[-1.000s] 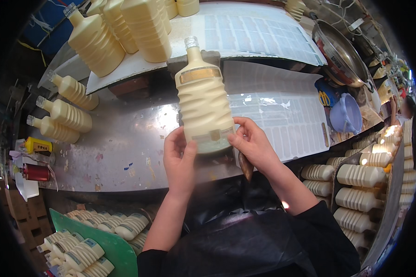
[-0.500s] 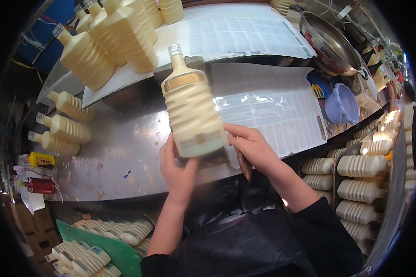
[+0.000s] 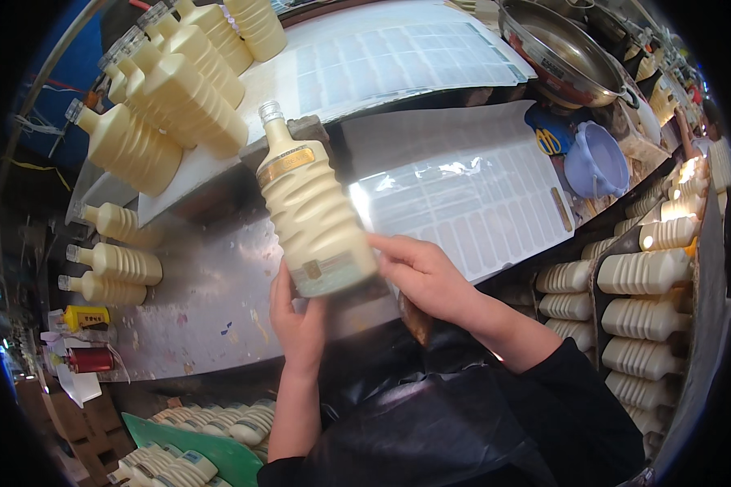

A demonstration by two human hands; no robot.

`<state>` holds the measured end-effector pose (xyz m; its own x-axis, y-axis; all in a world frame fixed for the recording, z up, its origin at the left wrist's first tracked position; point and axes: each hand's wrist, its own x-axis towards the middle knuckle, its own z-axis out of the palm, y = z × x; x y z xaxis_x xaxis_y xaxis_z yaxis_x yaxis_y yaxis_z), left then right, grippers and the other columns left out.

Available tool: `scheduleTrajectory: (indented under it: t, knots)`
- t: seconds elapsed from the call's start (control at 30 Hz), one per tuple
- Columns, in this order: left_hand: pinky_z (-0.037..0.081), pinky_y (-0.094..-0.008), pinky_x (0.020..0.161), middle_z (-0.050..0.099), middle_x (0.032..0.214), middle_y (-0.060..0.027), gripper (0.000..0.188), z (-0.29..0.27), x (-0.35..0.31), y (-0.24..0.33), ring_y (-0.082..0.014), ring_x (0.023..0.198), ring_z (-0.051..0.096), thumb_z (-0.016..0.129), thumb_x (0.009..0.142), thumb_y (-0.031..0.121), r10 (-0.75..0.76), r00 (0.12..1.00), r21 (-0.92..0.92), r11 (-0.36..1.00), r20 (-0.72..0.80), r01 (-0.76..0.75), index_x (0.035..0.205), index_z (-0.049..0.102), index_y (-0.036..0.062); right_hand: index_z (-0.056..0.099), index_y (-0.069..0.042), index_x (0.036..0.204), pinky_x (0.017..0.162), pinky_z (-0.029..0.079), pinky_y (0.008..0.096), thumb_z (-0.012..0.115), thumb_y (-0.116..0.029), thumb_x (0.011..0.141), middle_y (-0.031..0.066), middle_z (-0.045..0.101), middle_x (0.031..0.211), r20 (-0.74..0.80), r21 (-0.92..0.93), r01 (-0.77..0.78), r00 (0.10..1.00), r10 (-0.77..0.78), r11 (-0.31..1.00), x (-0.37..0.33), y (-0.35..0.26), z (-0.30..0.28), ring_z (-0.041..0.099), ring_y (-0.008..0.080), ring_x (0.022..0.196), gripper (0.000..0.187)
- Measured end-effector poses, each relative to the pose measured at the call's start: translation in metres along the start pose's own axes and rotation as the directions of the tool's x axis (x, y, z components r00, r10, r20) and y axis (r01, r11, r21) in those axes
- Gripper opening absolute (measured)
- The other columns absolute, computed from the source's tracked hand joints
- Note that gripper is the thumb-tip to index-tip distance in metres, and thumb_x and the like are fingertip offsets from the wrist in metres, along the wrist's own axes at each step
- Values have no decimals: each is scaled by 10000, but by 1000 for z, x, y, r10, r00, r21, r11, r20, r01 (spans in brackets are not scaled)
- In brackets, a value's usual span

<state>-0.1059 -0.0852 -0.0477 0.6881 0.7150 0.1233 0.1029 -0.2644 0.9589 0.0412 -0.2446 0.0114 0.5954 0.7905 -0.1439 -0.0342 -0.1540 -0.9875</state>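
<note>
A cream-coloured ribbed bottle with a clear threaded neck lies tilted in front of me, its neck pointing up and left. It bears a gold label near the shoulder and a pale greenish label near the base. My left hand is closed round the bottle's lower left side. At the lower right side, my right hand grips the bottle with its fingers. A brown pointed tool sticks out below my right palm; its kind is unclear. Behind the bottle's shoulder is a dark block.
Label sheets lie right of the bottle, with more sheets on the raised board. Several cream bottles stand back left; others lie on the metal table. A purple bucket and large pan sit right. Racked bottles fill the lower right.
The bottle leans further to the left, its neck lower and more to the left in view. Both hands move with it and keep their hold. The whole view has shifted slightly.
</note>
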Motion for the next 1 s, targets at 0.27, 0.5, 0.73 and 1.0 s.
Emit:
scheduleTrajectory:
  t: [0.27,0.5,0.73,1.0]
  knots:
    - [474,-336,1001,563,1351,-135,656,-3,-2,-9,-225,1177,586,773,839,52,-1,1000,13,1000,-25,1,1440,519,-13,584,4,1390,946,476,294,501,-83,1002,131,686,1203,-30,-7,51,998,-52,999,3,8,1,615,151,1069,406]
    - [430,-357,1012,559,1310,-106,655,0,-2,-2,-192,1151,539,742,875,171,12,999,-207,978,49,-1,1441,453,14,560,1,1353,712,459,225,627,-239,1005,9,618,902,-131,-37,-85,988,80,996,12,23,-3,548,60,806,428]
    - [398,-338,1061,543,1296,-91,467,8,4,2,-169,1171,518,645,990,171,-140,990,-363,921,30,142,1380,443,13,518,17,1285,768,539,330,752,-339,894,113,682,890,-132,-122,-167,980,150,978,24,18,3,667,193,825,578]
    - [420,-348,1015,548,1254,-86,467,12,5,7,-167,1119,517,659,953,126,-195,981,-418,890,11,182,1355,449,13,507,-3,1271,630,443,227,753,-253,922,-19,561,779,-134,-36,-165,978,159,986,23,18,5,526,53,695,495]
